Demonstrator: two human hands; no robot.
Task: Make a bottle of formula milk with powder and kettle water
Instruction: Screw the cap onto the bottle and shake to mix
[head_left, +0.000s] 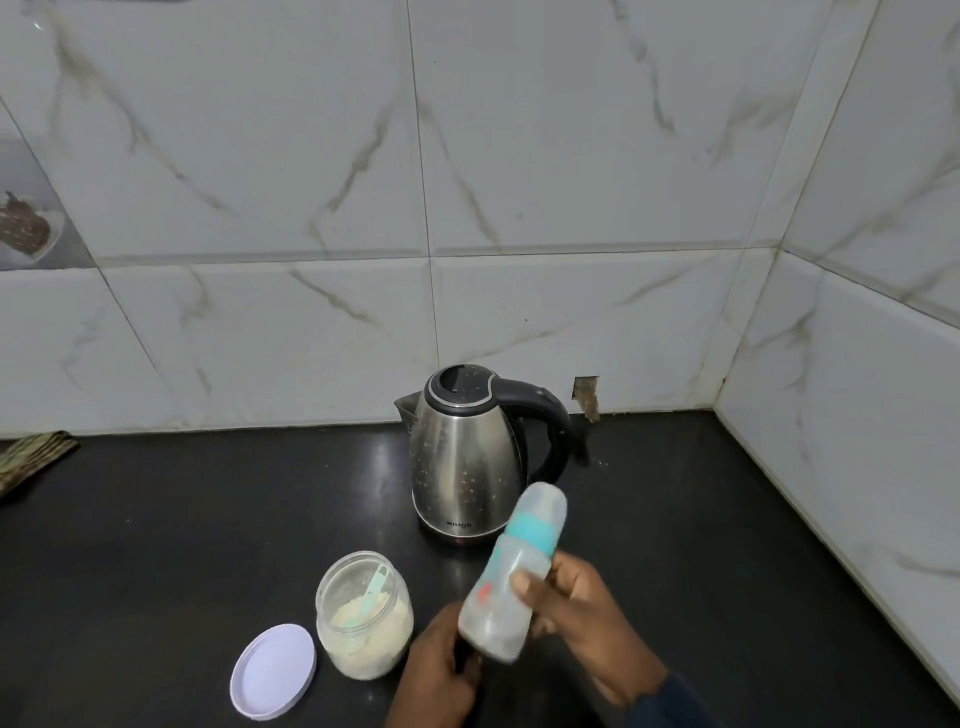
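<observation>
Black tabletop (156, 519) risks spills: right hand (582, 618) grips the tilted, blurred bottle (511, 571), left hand (441, 670) curls at its base beside the open powder jar (363, 618).

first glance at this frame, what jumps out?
The baby bottle with its teal collar, held tilted in the right hand at bottom centre, left hand at its base. Behind it stands the steel kettle on the black counter; left of the hands, the open powder jar and its white lid.
</observation>
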